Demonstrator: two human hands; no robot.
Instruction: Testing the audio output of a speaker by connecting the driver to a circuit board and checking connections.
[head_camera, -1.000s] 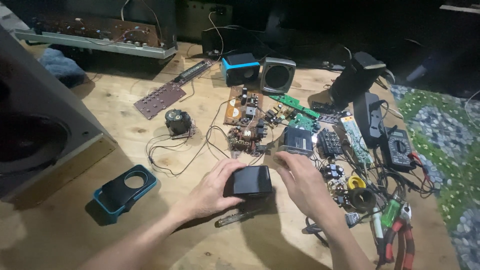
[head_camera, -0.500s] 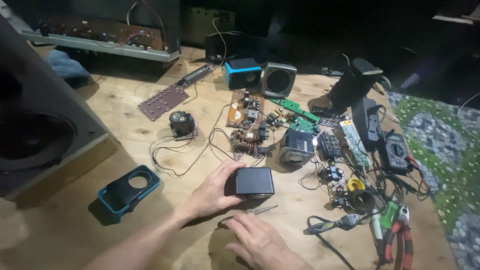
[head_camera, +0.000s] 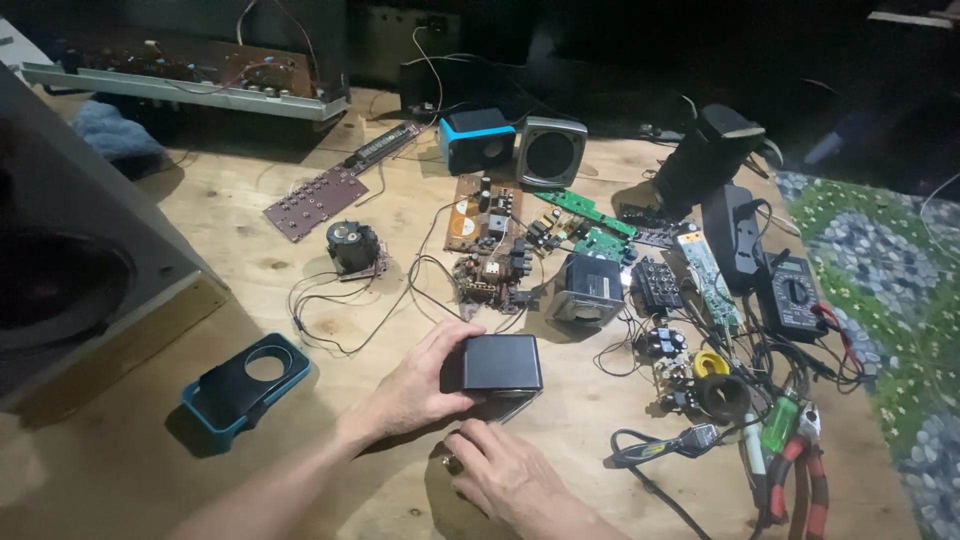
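My right hand (head_camera: 510, 475) has come off the small black speaker box (head_camera: 497, 363) and dropped to the worktop (head_camera: 250, 260), fingers (head_camera: 480, 436) loosely curled, holding nothing. My left hand (head_camera: 415, 385) grips the box's left side.

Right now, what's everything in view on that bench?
small box: 1, black, centre front, held
open casing: 1, teal and black, front left
small speakers: 2, one blue-trimmed, one grey, back centre
circuit boards: several, brown and green, centre
round motor: 1, black, left of boards
multimeter: 1, black, right
pliers: 1, red handles, front right
big speaker cabinet: 1, grey, far left
wooden table: 1, tan
left hand: fingers grip box
right hand: flat on table, below box
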